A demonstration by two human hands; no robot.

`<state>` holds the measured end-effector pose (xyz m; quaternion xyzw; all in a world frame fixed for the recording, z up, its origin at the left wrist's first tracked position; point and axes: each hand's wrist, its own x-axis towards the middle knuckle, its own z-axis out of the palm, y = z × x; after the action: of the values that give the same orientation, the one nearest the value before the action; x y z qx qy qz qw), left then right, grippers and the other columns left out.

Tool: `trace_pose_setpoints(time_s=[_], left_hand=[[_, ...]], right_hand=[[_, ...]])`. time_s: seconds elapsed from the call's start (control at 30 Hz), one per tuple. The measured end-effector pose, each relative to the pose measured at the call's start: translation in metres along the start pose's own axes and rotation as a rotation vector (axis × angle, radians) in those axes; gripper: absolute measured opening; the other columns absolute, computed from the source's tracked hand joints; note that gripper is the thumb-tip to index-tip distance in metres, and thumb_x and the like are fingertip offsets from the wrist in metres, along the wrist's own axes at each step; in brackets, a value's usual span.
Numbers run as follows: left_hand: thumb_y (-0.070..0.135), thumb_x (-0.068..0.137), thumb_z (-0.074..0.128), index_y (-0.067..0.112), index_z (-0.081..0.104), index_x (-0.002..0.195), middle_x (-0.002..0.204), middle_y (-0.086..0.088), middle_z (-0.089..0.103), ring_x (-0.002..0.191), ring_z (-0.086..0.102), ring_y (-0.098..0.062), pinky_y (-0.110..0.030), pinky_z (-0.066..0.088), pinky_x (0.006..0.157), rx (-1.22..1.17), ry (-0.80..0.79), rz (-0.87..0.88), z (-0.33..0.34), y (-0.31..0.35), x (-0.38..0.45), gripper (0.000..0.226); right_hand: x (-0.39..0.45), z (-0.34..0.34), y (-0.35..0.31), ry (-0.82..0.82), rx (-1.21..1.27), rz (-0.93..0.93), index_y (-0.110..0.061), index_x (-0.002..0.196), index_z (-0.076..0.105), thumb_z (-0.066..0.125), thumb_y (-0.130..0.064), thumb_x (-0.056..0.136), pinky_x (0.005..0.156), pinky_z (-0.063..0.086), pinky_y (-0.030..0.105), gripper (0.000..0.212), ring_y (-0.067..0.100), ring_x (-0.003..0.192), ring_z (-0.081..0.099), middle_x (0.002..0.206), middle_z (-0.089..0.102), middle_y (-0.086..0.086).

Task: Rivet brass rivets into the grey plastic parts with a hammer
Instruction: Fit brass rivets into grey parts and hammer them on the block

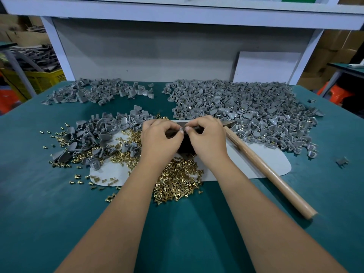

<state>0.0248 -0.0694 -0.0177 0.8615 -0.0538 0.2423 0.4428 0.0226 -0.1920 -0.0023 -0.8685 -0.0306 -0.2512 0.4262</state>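
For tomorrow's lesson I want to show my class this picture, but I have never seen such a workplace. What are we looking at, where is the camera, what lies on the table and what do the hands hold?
There is no machine here: a person works with bare hands, and the one camera sits on the person's head, looking forward and down. The left hand and the right hand meet over a dark block, together pinching a small grey plastic part; the detail there is too small to tell more. On the green table lie heaps of grey plastic parts, the big right-hand heap showing brass pins, and a pile of loose brass rivets near the wrists. A hammer with a wooden handle rests unheld on a pale mat, right of the hands.
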Motion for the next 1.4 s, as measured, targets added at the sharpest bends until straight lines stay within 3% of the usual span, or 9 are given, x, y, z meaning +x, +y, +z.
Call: trace_pose_setpoints(time_s=[0.13, 0.33, 0.6, 0.77, 0.87, 0.93, 1.13, 1.27, 1.4], left_hand=[[0.022, 0.085, 0.068, 0.023, 0.073, 0.087, 0.094, 0.017, 0.058, 0.112, 0.035, -0.014, -0.026, 0.026, 0.095, 0.016, 0.008, 0.012, 0.0013, -0.0011, 0.0005, 0.005], [0.024, 0.087, 0.063, 0.024, 0.069, 0.089, 0.094, 0.015, 0.055, 0.111, 0.040, -0.020, -0.040, 0.036, 0.097, 0.111, -0.015, 0.073, 0.0038, -0.0012, 0.0020, 0.007], [0.024, 0.086, 0.065, 0.023, 0.072, 0.089, 0.094, 0.012, 0.056, 0.107, 0.042, -0.020, -0.025, 0.025, 0.081, -0.028, -0.042, -0.010, 0.0032, -0.0006, 0.0043, 0.008], [0.021, 0.086, 0.069, 0.022, 0.075, 0.088, 0.094, 0.011, 0.059, 0.112, 0.047, -0.025, -0.026, 0.029, 0.088, -0.100, -0.051, -0.022, 0.0007, -0.0007, 0.0030, 0.006], [0.021, 0.086, 0.070, 0.023, 0.074, 0.088, 0.096, 0.009, 0.060, 0.113, 0.050, -0.028, -0.039, 0.037, 0.101, -0.133, -0.075, -0.020, -0.0014, -0.0026, 0.0034, 0.005], [0.020, 0.086, 0.070, 0.024, 0.074, 0.088, 0.098, 0.006, 0.062, 0.112, 0.051, -0.029, -0.046, 0.039, 0.103, -0.133, -0.091, -0.013, -0.0022, -0.0028, 0.0049, 0.005], [0.019, 0.085, 0.072, 0.025, 0.074, 0.086, 0.098, 0.000, 0.066, 0.108, 0.053, -0.030, -0.048, 0.039, 0.101, -0.112, -0.110, 0.015, -0.0029, -0.0043, 0.0079, 0.006], [0.018, 0.085, 0.072, 0.025, 0.073, 0.085, 0.098, -0.001, 0.065, 0.107, 0.053, -0.031, -0.050, 0.039, 0.101, -0.132, -0.106, 0.018, -0.0035, -0.0034, 0.0072, 0.007], [0.016, 0.085, 0.072, 0.026, 0.072, 0.083, 0.093, 0.005, 0.062, 0.107, 0.054, -0.031, -0.051, 0.040, 0.101, -0.153, -0.113, 0.012, -0.0043, -0.0026, 0.0060, 0.010]], right_hand=[[0.0003, -0.0014, -0.0008, -0.022, 0.043, 0.009, -0.026, 0.079, 0.071, 0.071, -0.016, 0.082, 0.096, 0.038, 0.046, 0.010, 0.020, 0.104, 0.049, 0.082, 0.052, -0.016], [0.0003, 0.0004, -0.0007, -0.022, 0.048, 0.014, -0.026, 0.078, 0.072, 0.071, -0.016, 0.081, 0.093, 0.040, 0.047, 0.010, 0.023, 0.101, 0.054, 0.079, 0.054, -0.018], [-0.0009, 0.0016, -0.0048, -0.024, 0.070, 0.072, -0.034, 0.074, 0.066, 0.068, -0.018, 0.083, 0.094, 0.042, 0.047, 0.019, 0.022, 0.104, 0.055, 0.089, 0.063, -0.011], [0.0011, -0.0023, -0.0023, -0.086, 0.077, 0.078, -0.033, 0.075, 0.067, 0.068, -0.017, 0.084, 0.095, 0.042, 0.047, 0.018, 0.024, 0.105, 0.055, 0.092, 0.066, -0.006], [0.0033, -0.0042, -0.0020, -0.103, 0.062, 0.085, -0.033, 0.074, 0.066, 0.068, -0.018, 0.084, 0.094, 0.044, 0.045, 0.018, 0.023, 0.104, 0.055, 0.091, 0.066, -0.007], [0.0035, -0.0049, -0.0028, -0.111, 0.011, 0.043, -0.034, 0.072, 0.063, 0.066, -0.018, 0.085, 0.093, 0.044, 0.044, 0.021, 0.023, 0.103, 0.055, 0.090, 0.066, -0.008], [-0.0002, -0.0001, -0.0029, -0.041, -0.458, -0.272, -0.019, 0.085, 0.058, 0.055, -0.018, 0.088, 0.083, 0.034, 0.037, 0.005, 0.025, 0.092, 0.053, 0.091, 0.063, -0.002], [-0.0007, -0.0007, -0.0053, -0.050, -0.546, -0.314, -0.016, 0.092, 0.060, 0.052, -0.017, 0.089, 0.086, 0.034, 0.037, 0.008, 0.025, 0.097, 0.053, 0.097, 0.063, 0.002], [0.0011, -0.0034, -0.0074, -0.083, -0.460, -0.263, -0.017, 0.084, 0.060, 0.055, -0.015, 0.088, 0.084, 0.035, 0.035, 0.006, 0.023, 0.095, 0.050, 0.090, 0.056, 0.000]])
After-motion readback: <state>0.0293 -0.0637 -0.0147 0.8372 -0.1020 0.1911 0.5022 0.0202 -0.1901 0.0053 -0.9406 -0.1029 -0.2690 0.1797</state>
